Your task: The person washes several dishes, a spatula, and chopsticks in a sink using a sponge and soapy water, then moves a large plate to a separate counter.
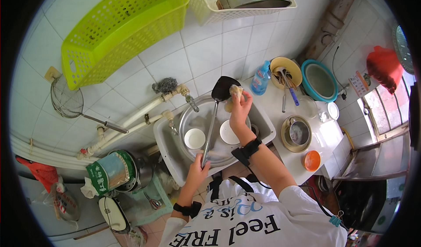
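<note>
My left hand (198, 169) is closed around the lower handle of a metal wok spatula (215, 115), whose dark blade is raised over the back of the sink. In my right hand (241, 107) is a crumpled, pale yellowish cloth or sponge (236, 91), held beside the blade's right edge. Below them a large round metal basin (194, 110) stands in the grey sink (171, 168). Two white bowls, one at left (194, 138) and one at right (229, 132), lie in the basin; my right wrist partly hides the second.
Two wall taps (191, 103) reach over the basin's left side. Right of the sink stand a blue soap bottle (260, 80), a yellow tub of utensils (285, 70), a metal cup (299, 132) and an orange bowl (311, 160). A green plastic basket (131, 39) hangs above left.
</note>
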A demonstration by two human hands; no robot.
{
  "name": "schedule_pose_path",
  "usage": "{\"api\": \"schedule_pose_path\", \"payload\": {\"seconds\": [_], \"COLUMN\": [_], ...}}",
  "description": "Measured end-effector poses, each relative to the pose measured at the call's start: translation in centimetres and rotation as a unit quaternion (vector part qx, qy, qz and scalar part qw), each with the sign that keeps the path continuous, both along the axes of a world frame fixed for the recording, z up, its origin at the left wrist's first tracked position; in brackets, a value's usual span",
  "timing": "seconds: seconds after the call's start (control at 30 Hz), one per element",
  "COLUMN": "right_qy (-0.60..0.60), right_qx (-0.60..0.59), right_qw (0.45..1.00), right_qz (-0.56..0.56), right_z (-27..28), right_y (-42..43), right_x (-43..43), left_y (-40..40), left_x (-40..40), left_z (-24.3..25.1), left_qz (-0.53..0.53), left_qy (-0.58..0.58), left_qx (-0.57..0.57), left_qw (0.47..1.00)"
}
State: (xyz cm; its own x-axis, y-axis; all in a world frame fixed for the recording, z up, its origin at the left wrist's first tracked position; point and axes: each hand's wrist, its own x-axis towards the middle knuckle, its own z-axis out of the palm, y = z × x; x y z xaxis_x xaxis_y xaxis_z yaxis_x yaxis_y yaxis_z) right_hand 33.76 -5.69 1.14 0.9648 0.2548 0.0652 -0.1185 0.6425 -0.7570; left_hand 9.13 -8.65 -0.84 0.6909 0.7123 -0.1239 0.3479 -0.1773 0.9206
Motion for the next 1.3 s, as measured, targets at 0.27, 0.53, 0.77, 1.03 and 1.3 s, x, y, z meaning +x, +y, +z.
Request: {"api": "schedule_pose_path", "payload": {"seconds": [0.27,0.53,0.77,1.03,1.3], "right_qy": [0.136,0.184,0.109,0.132,0.16], "right_qx": [0.042,0.082,-0.014,0.043,-0.029], "right_qw": [0.98,0.946,0.945,0.956,0.916], "right_qz": [0.139,0.252,0.307,0.258,0.366], "right_z": [0.6,0.9,0.4,1.5,3.3], "right_y": [-0.9,-0.8,-0.5,-1.9,-1.6], "right_x": [1.2,0.6,-1.5,0.0,-1.9], "left_y": [-0.3,-1.6,-0.9,-1.3,-0.6], "left_x": [2.5,3.2,3.1,2.4,2.3], "left_z": [-0.4,-1.1,-1.2,1.4,-0.4], "left_qz": [0.009,0.027,0.029,0.034,0.009], "left_qy": [0.021,-0.016,-0.027,-0.115,-0.037], "left_qx": [0.034,0.056,0.059,-0.321,-0.191], "left_qw": [0.999,0.998,0.997,0.939,0.981]}}
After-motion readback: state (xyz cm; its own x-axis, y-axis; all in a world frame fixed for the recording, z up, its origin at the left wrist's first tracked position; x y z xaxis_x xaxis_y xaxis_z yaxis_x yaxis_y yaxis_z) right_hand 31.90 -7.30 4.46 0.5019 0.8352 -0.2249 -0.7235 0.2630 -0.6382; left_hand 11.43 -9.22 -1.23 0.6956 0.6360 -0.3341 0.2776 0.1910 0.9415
